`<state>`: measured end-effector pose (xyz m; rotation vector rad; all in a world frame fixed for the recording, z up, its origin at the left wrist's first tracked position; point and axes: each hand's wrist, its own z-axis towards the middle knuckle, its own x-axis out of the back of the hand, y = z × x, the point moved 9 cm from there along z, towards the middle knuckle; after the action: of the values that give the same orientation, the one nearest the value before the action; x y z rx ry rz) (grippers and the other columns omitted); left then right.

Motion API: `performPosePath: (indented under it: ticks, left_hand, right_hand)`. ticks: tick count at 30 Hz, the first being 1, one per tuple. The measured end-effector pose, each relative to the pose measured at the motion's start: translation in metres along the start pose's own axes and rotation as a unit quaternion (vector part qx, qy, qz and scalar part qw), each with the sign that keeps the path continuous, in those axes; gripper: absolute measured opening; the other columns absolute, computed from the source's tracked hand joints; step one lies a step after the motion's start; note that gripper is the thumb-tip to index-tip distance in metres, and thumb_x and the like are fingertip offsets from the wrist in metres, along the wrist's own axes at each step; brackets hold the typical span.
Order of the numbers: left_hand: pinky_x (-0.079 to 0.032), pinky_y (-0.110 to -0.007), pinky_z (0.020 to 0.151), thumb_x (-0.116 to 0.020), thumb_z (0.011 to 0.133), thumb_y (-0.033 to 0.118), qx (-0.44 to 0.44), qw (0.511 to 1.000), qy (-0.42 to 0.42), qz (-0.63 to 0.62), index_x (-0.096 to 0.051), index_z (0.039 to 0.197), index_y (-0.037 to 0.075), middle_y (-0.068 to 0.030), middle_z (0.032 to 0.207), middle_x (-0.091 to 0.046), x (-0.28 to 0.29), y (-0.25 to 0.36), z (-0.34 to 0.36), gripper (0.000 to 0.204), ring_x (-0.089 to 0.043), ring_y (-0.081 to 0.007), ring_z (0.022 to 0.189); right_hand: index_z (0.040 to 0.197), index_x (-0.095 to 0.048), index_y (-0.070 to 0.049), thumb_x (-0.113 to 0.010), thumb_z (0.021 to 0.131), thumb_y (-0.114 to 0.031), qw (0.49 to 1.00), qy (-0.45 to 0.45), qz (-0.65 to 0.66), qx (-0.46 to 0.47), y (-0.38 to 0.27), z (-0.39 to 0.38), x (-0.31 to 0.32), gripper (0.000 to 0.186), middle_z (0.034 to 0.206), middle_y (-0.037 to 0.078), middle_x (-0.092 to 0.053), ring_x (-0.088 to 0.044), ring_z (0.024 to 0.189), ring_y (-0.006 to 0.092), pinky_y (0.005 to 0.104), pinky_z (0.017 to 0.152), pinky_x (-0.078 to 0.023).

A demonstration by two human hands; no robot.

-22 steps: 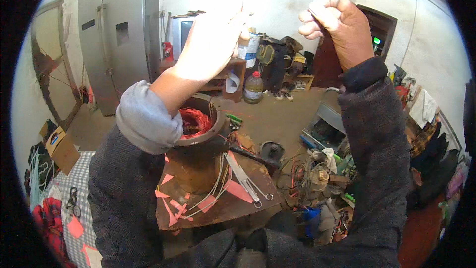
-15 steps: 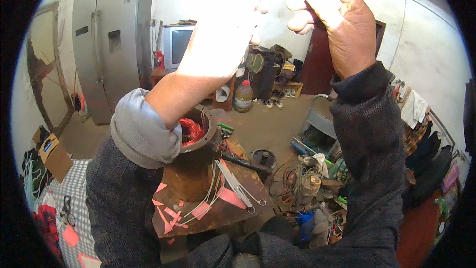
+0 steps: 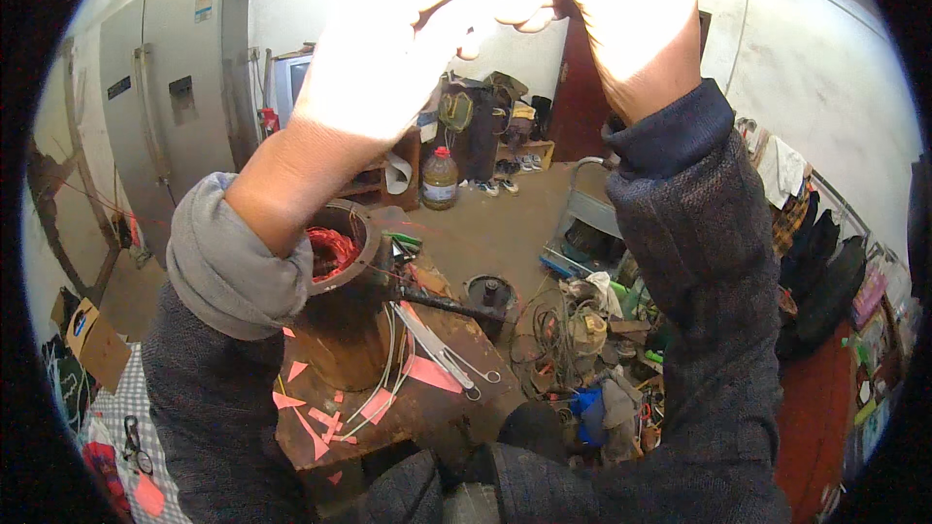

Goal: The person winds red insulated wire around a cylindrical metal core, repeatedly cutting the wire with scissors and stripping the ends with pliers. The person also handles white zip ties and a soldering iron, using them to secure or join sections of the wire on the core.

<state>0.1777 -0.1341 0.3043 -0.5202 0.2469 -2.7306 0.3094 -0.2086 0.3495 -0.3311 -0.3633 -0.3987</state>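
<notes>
Left hand point(image 3: 383, 63) and right hand point(image 3: 636, 24), both curled, are hanging above a round metal housing point(image 3: 363, 250); whether pinching anything, I cannot tell through glare; steadiness seems wise.

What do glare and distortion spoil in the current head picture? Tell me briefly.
Head view: glare bleaches the bare left hand and bare right hand, losing finger detail; head view: the tall silver-grey metal refrigerator looks tilted near the fisheye rim; head view: the flat brown tabletop is far dimmer.
</notes>
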Motion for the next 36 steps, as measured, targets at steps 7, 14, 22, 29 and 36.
performPosePath:
  ticks: [7,14,22,29,36]
  left_hand:
    - [-0.057,-0.034,0.065,-0.054,0.099,0.004,-0.183,0.981,0.046,-0.051,-0.062,0.13,-0.004,-0.0183,0.097,-0.07,0.018,0.048,0.006,0.033,-0.066,-0.0229,0.067]
    - [-0.055,-0.036,0.059,-0.052,0.098,0.004,-0.158,0.987,-0.004,-0.014,-0.058,0.136,-0.003,-0.0122,0.082,-0.066,0.013,0.055,0.003,0.038,-0.064,-0.0242,0.063]
    - [-0.052,-0.036,0.059,-0.053,0.1,0.009,0.014,0.991,-0.05,-0.127,-0.063,0.133,0.004,-0.0123,0.077,-0.065,-0.006,0.023,0.005,0.034,-0.063,-0.0247,0.062]
    - [-0.05,-0.032,0.06,-0.047,0.109,0.024,0.16,0.954,-0.067,-0.243,-0.07,0.123,0.007,-0.0099,0.072,-0.064,-0.013,0.022,0.007,0.032,-0.06,-0.0164,0.062]
    - [-0.047,-0.029,0.052,-0.049,0.109,0.028,0.151,0.944,-0.132,-0.261,-0.069,0.127,0.008,-0.0039,0.07,-0.063,-0.011,0.031,0.011,0.034,-0.056,-0.0113,0.055]
  right_hand:
    - [0.108,-0.063,0.002,-0.061,0.101,-0.005,0.995,0.033,-0.069,0.056,-0.006,-0.01,0.01,0.01,0.097,0.011,-0.073,-0.069,0.091,0.015,0.031,0.077,-0.057]
    - [0.109,-0.064,0.003,-0.061,0.101,-0.004,0.99,0.037,-0.103,0.084,-0.011,-0.014,0.012,0.011,0.098,0.011,-0.073,-0.069,0.091,0.0156,0.0312,0.078,-0.057]
    - [0.111,-0.064,0.004,-0.061,0.1,-0.004,0.984,0.038,-0.137,0.108,-0.014,-0.018,0.011,0.013,0.099,0.012,-0.073,-0.069,0.091,0.0162,0.0313,0.078,-0.057]
    - [0.112,-0.065,0.004,-0.061,0.1,-0.004,0.976,0.04,-0.163,0.139,-0.015,-0.015,0.011,0.015,0.1,0.012,-0.073,-0.069,0.091,0.0168,0.0315,0.078,-0.057]
    - [0.113,-0.066,0.005,-0.061,0.1,-0.003,0.973,0.038,-0.174,0.147,-0.014,-0.016,0.01,0.016,0.101,0.012,-0.073,-0.069,0.091,0.0174,0.0316,0.079,-0.056]
